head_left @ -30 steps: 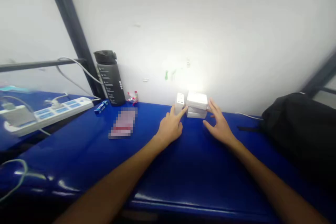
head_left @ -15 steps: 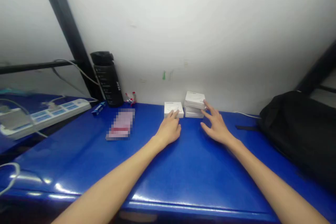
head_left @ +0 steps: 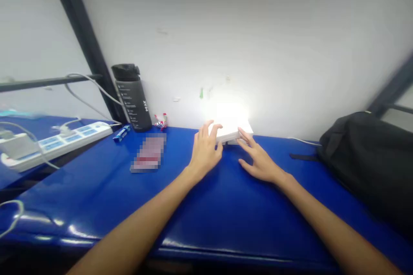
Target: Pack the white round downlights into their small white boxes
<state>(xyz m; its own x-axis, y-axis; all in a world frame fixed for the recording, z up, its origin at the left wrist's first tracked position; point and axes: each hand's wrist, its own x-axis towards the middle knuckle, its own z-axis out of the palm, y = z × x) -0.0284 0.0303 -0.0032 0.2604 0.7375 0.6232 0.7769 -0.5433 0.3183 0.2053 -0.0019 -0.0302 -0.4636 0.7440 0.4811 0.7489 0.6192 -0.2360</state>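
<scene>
Small white boxes sit against the wall on the blue table, washed out by a bright glare. My left hand grips the left end of one white box, with the fingers over its top and the thumb at its front edge. My right hand lies just right of it. Its fingers are stretched out and apart, and the fingertips touch the front of the boxes. How the boxes are stacked is lost in the glare.
A dark water bottle stands at the back left, beside a small blue packet and red-white wrappers. A blurred pink item lies left of my hands. A white power strip sits far left, a black bag at the right.
My left hand has moved from the flat single box up onto it and taken hold. The box now sits against the stack. My right hand has slid slightly left.
</scene>
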